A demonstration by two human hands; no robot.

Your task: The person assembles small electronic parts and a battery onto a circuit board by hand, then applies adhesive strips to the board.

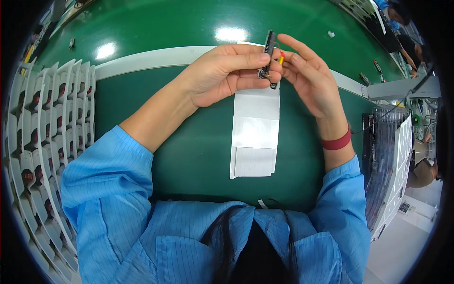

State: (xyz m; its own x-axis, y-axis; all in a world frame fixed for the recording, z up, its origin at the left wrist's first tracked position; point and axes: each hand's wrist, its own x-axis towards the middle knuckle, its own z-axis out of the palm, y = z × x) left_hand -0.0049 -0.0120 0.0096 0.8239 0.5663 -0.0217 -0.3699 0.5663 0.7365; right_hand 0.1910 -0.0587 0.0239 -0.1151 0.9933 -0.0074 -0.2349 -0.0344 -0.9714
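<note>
Between the thumb and fingers of my left hand (236,66) is a narrow black circuit board (269,43), held upright with small parts along its face. My right hand (309,71) is close against its right side. Its index finger is stretched upward, while the thumb and other fingers close round a small red and yellow piece (282,57), perhaps wires or a connector; the fingers partly hide it. Below both hands a strip of white paper (256,106) lies on the dark green mat (189,156). A red band (336,141) circles my right wrist.
White moulded trays (52,137) with reddish parts stand stacked on the left. More trays (390,165), clear and white, stand on the right. A pale rail (156,57) crosses behind the mat. Small parts lie on the green bench (189,28) beyond. Other people are at far right.
</note>
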